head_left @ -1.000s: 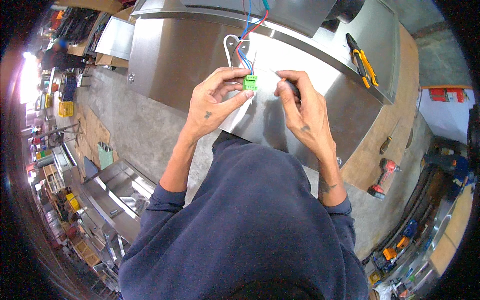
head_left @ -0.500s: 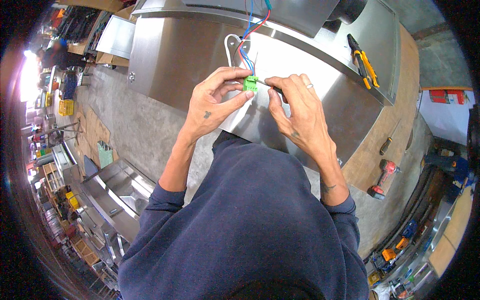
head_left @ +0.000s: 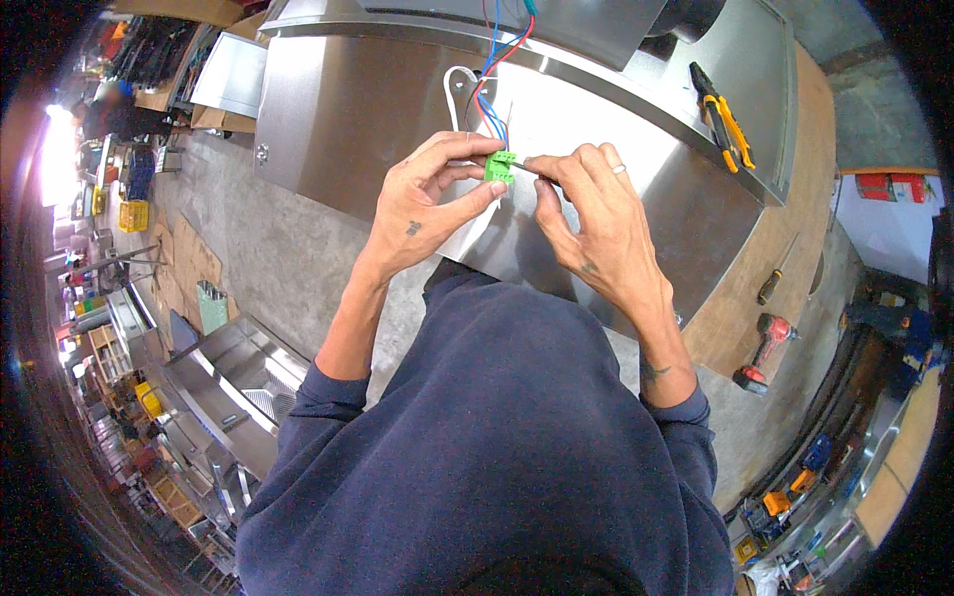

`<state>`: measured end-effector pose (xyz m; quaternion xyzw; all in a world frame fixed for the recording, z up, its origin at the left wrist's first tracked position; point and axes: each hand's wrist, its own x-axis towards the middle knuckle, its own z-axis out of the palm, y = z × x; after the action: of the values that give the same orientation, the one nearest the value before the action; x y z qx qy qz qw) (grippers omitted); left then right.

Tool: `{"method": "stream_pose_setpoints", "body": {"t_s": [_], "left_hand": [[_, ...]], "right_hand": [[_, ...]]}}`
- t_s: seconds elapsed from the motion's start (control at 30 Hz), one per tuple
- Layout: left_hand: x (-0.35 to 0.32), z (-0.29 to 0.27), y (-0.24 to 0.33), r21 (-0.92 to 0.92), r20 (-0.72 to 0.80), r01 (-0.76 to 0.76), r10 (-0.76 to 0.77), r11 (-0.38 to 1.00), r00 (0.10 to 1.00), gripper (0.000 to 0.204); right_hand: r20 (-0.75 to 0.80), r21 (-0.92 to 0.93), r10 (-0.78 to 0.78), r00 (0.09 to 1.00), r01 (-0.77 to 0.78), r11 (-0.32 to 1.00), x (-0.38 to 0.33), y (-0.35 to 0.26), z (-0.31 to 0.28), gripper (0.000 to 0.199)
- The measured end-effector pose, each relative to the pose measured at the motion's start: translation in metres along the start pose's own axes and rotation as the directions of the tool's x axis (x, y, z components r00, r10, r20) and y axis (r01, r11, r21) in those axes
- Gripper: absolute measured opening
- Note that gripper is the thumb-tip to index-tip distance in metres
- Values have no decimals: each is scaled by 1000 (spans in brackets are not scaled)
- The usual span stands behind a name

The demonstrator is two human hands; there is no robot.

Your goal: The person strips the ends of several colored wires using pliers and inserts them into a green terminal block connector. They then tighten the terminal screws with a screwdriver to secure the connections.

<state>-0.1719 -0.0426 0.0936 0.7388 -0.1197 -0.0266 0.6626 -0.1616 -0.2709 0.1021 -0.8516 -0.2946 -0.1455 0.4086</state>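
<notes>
A green terminal block (head_left: 500, 169) sits pinched between the thumb and fingers of my left hand (head_left: 419, 204). Red and blue wires (head_left: 487, 107) run into its upper side from above. My right hand (head_left: 608, 221) is closed around a slim dark screwdriver (head_left: 542, 168), mostly covered by the fingers. Its tip points left at the block's right side; whether it sits in a screw is too small to tell. Both hands are raised over a brushed steel panel (head_left: 348, 119). Behind the block a white cable (head_left: 452, 99) loops over the panel.
Yellow-and-black pliers (head_left: 728, 129) lie on the steel at the right. Beyond the edge, a wooden board (head_left: 730, 328) carries another screwdriver (head_left: 769, 283) and a red cordless drill (head_left: 767, 348). A steel sink-like unit (head_left: 238, 382) stands at lower left. Another person (head_left: 114, 114) is far left.
My right hand has shifted very slightly, its fingers turned a little on the screwdriver. The terminal block is tilted marginally in my left hand, which otherwise stays in place.
</notes>
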Motion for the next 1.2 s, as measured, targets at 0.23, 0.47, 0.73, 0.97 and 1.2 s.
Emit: {"method": "stream_pose_setpoints", "body": {"t_s": [0.23, 0.47, 0.73, 0.97, 1.2], "left_hand": [[0, 0, 3, 18, 17, -14, 14, 1000, 1000, 44], [0, -1, 2, 43, 39, -37, 36, 998, 999, 45], [1, -1, 10, 173, 64, -43, 33, 984, 997, 43], [1, -3, 9, 193, 73, -47, 33, 980, 997, 42], [0, -3, 9, 269, 88, -49, 26, 962, 996, 41]], "right_hand": [[1, 29, 8, 1000, -8, 1000, -1, 0, 0, 26], [66, -80, 13, 998, -8, 997, -1, -4, -4, 35], [118, -189, -31, 993, 53, 981, 0, -4, -10, 43], [151, -239, -80, 985, 115, 964, 0, -4, -9, 41], [168, -200, -110, 980, 143, 969, 10, -5, -11, 27]]}}
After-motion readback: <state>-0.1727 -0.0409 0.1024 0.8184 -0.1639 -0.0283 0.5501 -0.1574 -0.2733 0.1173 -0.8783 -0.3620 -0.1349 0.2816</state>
